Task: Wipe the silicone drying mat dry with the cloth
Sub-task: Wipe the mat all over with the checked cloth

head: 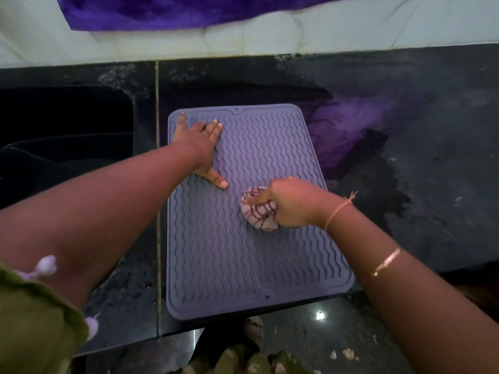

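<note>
Nearest the camera, at the lower left, an olive-green sleeve (35, 319) trimmed with pale lilac pom-poms is covering the person's left upper arm, and below the front edge of the black counter (432, 171) a dark floor (337, 341) with a few pale scraps is showing. The silicone drying mat (229, 265), grey-lilac with wavy ridges and a raised rim, is lying flat on the counter, its near edge sitting right at the counter's front edge and its long side running away from the person. The right forearm is reaching in from the lower right, wearing a gold bracelet (385, 261) and, closer to the wrist, a thin orange thread (339, 209). The right hand (291, 203) is gripping the cloth (259, 211), a small white wad with dark stripes, fingers curled round it and pressing it down onto the mat a little right of the mat's middle. Farther on, the left hand (199, 141) is lying flat on the mat's far left part, fingers straight and spread, the thumb pointing back toward the cloth but apart from it, the fingertips reaching close to the far left corner. Left of the mat, past a pale seam (158, 184) in the counter, a dark sink (64, 125) is sitting sunk into the surface. Just beyond the mat's far right corner a purple patch (348, 130) is showing on the counter; whether it is fabric or a reflection cannot be told. At the back a white tiled wall (351, 31) is rising, with a purple fabric (189, 9) hanging over it.
</note>
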A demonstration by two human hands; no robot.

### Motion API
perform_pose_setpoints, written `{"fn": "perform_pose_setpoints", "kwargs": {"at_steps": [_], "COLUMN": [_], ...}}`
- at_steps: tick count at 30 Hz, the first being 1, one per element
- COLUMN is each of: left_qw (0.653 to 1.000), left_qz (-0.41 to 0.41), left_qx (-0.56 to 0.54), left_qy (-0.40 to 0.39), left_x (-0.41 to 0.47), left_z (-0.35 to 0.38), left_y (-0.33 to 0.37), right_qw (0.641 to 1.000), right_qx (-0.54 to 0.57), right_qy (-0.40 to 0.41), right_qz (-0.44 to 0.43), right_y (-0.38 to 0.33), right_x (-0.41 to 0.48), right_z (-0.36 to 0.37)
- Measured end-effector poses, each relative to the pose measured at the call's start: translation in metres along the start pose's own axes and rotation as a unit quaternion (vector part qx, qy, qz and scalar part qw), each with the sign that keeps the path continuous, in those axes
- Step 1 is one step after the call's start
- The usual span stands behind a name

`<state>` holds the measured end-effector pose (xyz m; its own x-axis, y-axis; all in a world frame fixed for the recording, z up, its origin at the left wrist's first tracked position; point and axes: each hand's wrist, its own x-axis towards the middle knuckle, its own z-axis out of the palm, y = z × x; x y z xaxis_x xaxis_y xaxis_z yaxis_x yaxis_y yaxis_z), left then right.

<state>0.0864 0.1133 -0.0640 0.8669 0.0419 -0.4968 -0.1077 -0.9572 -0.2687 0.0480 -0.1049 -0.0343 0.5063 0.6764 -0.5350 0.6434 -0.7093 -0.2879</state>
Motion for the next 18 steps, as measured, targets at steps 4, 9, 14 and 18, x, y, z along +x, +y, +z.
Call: {"fn": "perform_pose_setpoints", "kwargs": {"at_steps": [4,9,14,18], "left_qw": [1.0,0.997,0.985,0.996], "left_qz": [-0.015,-0.007,0.044,0.019], "left_qx": [0.015,-0.002,-0.158,-0.091], "left_qy": [0.001,0.075,0.048,-0.005], "left_x": [-0.008,-0.032,-0.071,-0.078], "left_z": [-0.004,0.011,0.043,0.052], "left_y": [0.005,0.014,0.023,0.033], "right_qw": [0.999,0.985,0.978,0.99], "right_qx": [0.018,0.17,0.144,0.082], "right_qy": [-0.046,-0.011,0.135,0.072], "right_qz": [-0.004,0.022,0.072,0.085], "right_y": [-0.005,0.013,0.027,0.002], "right_x": [-0.019,-0.022,0.016,0.039], "right_z": [0.009,-0.01,-0.036,-0.03]}}
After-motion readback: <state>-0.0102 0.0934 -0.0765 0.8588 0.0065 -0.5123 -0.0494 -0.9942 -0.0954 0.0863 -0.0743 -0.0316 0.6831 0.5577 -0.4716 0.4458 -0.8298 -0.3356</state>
